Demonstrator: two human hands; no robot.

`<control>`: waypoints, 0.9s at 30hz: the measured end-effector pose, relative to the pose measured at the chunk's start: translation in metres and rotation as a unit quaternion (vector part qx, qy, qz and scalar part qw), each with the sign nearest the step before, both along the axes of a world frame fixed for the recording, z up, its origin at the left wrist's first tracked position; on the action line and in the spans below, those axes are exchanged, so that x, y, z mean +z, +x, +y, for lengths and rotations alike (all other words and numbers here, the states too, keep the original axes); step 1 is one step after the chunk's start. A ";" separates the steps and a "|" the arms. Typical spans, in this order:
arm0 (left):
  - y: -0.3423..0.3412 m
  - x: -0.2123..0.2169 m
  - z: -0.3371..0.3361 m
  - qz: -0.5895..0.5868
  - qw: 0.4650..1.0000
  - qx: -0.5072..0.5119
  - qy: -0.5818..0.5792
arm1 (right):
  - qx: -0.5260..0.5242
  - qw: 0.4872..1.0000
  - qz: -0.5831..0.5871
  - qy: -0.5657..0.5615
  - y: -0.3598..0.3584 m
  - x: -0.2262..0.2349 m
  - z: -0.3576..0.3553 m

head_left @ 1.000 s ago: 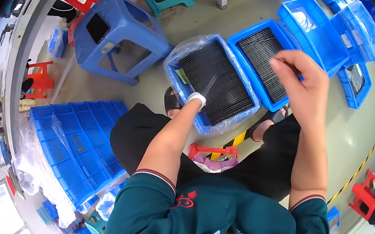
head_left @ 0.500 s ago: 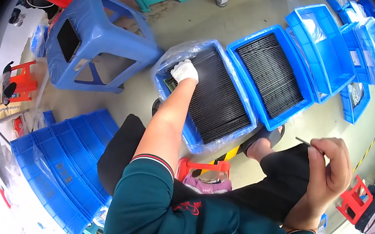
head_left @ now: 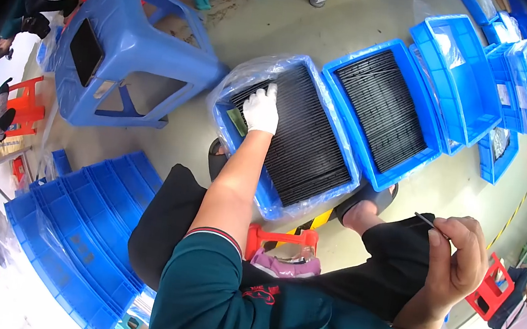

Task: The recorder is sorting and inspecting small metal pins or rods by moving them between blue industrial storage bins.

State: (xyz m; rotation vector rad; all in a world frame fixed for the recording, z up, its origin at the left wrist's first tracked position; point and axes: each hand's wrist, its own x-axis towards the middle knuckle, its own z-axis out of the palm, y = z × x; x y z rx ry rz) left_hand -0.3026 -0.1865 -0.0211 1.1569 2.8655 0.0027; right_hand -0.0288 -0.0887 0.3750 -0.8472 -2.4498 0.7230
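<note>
My left hand [head_left: 262, 108], in a white glove, lies with fingers stretched out over the left end of a packed row of thin black strips [head_left: 309, 137]. The strips stand close together in a blue bin [head_left: 269, 206] with a clear plastic liner bag [head_left: 238, 76] folded over its rim. A small green piece [head_left: 237, 122] shows beside the glove, against the bin's left side. Above my right thigh, my bare right hand [head_left: 462, 261] is closed, pinching a thin grey metal rod [head_left: 424, 218] between thumb and forefinger; its lower end is hidden in the hand.
A second blue bin [head_left: 377, 178] of black strips stands to the right, with stacked blue bins [head_left: 462, 77] beyond. At left are a blue stool [head_left: 140, 44] bearing a black phone [head_left: 86, 52], and a row of blue bins [head_left: 84, 234]. A red stool [head_left: 284, 236] is between my legs.
My left hand has shifted slightly, its fingers now stretched out where they were curled, and more of the green piece shows. My right hand, still pinching the rod, is a little lower.
</note>
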 end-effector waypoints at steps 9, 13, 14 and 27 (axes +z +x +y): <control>-0.028 -0.003 0.023 -0.038 0.999 0.000 0.031 | 0.001 1.000 -0.011 0.007 0.000 -0.003 -0.001; -0.005 0.002 0.026 -0.004 0.998 0.052 0.038 | 0.016 1.000 -0.008 0.003 -0.002 -0.004 -0.004; 0.005 0.005 0.029 0.008 0.997 0.063 0.042 | 0.009 1.000 -0.007 0.004 -0.002 -0.005 -0.004; -0.016 -0.009 -0.014 -0.098 0.843 0.426 0.315 | 0.026 1.000 0.001 -0.002 -0.003 0.000 -0.010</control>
